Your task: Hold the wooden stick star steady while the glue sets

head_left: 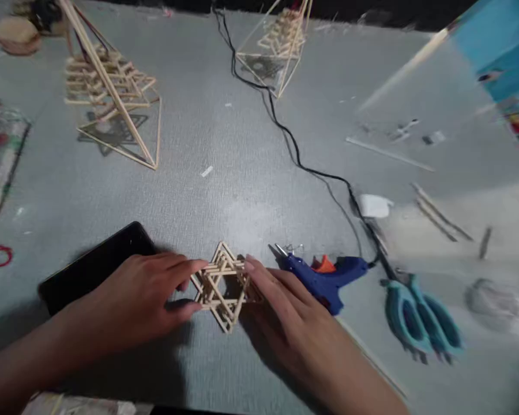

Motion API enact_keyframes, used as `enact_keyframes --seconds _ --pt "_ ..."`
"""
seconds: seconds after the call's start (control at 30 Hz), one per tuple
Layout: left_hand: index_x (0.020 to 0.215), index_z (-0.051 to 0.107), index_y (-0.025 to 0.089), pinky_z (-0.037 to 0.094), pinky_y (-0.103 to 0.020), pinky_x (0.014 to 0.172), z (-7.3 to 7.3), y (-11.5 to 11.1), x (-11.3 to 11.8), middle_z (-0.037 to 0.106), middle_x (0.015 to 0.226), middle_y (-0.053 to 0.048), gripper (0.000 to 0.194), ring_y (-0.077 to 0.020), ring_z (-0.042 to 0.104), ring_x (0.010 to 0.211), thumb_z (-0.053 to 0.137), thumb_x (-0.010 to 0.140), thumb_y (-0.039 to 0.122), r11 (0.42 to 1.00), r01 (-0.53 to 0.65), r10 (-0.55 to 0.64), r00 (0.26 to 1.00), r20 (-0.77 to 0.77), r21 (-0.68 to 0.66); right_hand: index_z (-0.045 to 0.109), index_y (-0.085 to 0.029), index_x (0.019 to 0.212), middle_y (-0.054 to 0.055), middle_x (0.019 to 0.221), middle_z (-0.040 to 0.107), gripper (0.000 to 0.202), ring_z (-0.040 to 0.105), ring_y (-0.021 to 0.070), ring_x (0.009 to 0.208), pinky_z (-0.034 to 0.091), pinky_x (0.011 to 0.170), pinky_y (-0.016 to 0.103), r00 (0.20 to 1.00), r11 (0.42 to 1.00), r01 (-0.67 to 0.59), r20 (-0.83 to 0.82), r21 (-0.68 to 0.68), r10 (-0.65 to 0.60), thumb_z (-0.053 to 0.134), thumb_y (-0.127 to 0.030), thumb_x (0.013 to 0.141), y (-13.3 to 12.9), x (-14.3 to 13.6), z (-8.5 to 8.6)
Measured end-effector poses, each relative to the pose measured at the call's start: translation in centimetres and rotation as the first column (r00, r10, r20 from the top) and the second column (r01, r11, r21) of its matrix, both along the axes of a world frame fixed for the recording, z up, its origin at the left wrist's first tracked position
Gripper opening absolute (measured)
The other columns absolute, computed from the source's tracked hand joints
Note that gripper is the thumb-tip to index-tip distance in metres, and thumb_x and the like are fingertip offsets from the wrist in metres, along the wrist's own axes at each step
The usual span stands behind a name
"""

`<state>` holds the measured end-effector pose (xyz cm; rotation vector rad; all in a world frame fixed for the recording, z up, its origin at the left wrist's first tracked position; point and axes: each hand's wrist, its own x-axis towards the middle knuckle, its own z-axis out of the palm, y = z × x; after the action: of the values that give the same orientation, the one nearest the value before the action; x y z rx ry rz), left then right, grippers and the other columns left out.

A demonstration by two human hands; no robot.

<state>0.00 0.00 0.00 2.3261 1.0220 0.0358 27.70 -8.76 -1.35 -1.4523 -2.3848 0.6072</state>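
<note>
A small star-shaped frame of stacked wooden sticks (pixel 217 295) is held between my two hands near the table's front. My left hand (pixel 151 291) pinches its left side with thumb and fingertips. On the right side, the fingers of my right hand (pixel 288 305) press against the sticks; its thumb is hidden. Just right of my right hand lies a blue glue gun (pixel 324 279) with an orange trigger. Under and behind my left hand rests a black phone-like slab (pixel 99 262).
Pyramid-shaped stick frames stand at the back left (pixel 112 106) and back centre (pixel 281 52). A black cord (pixel 294 144) runs from the far edge to the glue gun. Teal-handled scissors (pixel 419 320) lie at right, near a white block (pixel 375 205) and loose sticks (pixel 441 213).
</note>
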Motion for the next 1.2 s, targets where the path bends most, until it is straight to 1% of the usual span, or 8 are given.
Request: enact_keyframes --seconds 0.13,0.27,0.47,0.6,0.77,1.0,1.2 --pt "0.134 0.059 0.032 0.045 -0.029 0.068 0.27 -0.30 0.19 0.067 0.089 0.007 0.050 -0.0164 0.067 0.078 0.081 0.089 0.036 1.000 -0.007 0.007 1.000 -0.012 0.000 0.018 -0.018 0.168 0.012 0.160 0.051 0.074 0.054 0.0252 0.136 0.058 0.107 0.044 0.999 1.000 -0.009 -0.034 0.025 0.010 0.050 -0.010 0.102 0.30 -0.21 -0.15" --pt "0.135 0.059 0.032 0.044 -0.029 0.067 0.18 -0.38 0.14 0.067 0.087 0.007 0.053 -0.0159 0.067 0.076 0.082 0.088 0.034 1.000 -0.002 0.002 1.000 0.001 0.001 0.016 -0.020 0.169 0.012 0.160 0.051 0.072 0.054 0.0250 0.137 0.057 0.108 0.046 0.999 1.000 -0.004 -0.035 0.020 0.005 0.047 -0.011 0.104 0.32 -0.26 -0.22" --pt "0.130 0.062 0.030 0.044 -0.029 0.068 0.06 -0.31 0.07 0.069 0.088 0.006 0.047 -0.0164 0.066 0.076 0.082 0.087 0.033 1.000 -0.014 0.014 1.000 0.007 -0.009 0.016 -0.022 0.169 0.010 0.162 0.049 0.073 0.051 0.0249 0.141 0.056 0.110 0.048 1.000 1.000 -0.004 -0.024 -0.003 0.004 0.046 -0.010 0.104 0.17 -0.12 -0.28" --pt "0.133 0.059 0.033 0.045 -0.029 0.068 -0.04 -0.36 0.03 0.067 0.088 0.007 0.050 -0.0158 0.067 0.076 0.082 0.088 0.033 1.000 -0.010 0.010 1.000 0.003 -0.005 0.018 -0.021 0.168 0.009 0.163 0.048 0.072 0.050 0.0250 0.142 0.056 0.111 0.048 1.000 1.000 -0.008 -0.004 -0.003 0.008 0.046 -0.011 0.104 0.25 -0.13 -0.22" --pt "0.133 0.059 0.032 0.045 -0.029 0.068 -0.16 -0.39 0.06 0.066 0.087 0.008 0.051 -0.0153 0.067 0.076 0.082 0.088 0.034 1.000 -0.009 0.009 1.000 0.004 -0.002 0.019 -0.021 0.168 0.010 0.161 0.050 0.069 0.053 0.0249 0.140 0.057 0.110 0.047 1.000 1.000 -0.007 -0.006 0.006 0.007 0.046 -0.013 0.105 0.24 -0.13 -0.14" --pt "0.130 0.058 0.032 0.044 -0.029 0.067 -0.01 -0.45 0.07 0.066 0.087 0.009 0.050 -0.0147 0.067 0.075 0.082 0.087 0.033 1.000 -0.009 0.009 1.000 0.017 0.020 0.017 -0.022 0.169 0.010 0.162 0.049 0.072 0.051 0.0245 0.141 0.057 0.111 0.047 1.000 1.000 -0.008 0.003 -0.012 0.008 0.046 -0.011 0.104 0.24 -0.05 -0.19" --pt "0.129 0.058 0.032 0.046 -0.029 0.068 -0.09 -0.46 0.06 0.067 0.089 0.008 0.048 -0.0157 0.067 0.077 0.082 0.087 0.035 1.000 -0.005 0.005 1.000 0.019 0.020 0.016 -0.022 0.169 0.011 0.160 0.051 0.071 0.055 0.0249 0.138 0.058 0.109 0.048 1.000 1.000 -0.008 -0.013 -0.001 0.008 0.045 -0.012 0.104 0.20 -0.04 -0.02"
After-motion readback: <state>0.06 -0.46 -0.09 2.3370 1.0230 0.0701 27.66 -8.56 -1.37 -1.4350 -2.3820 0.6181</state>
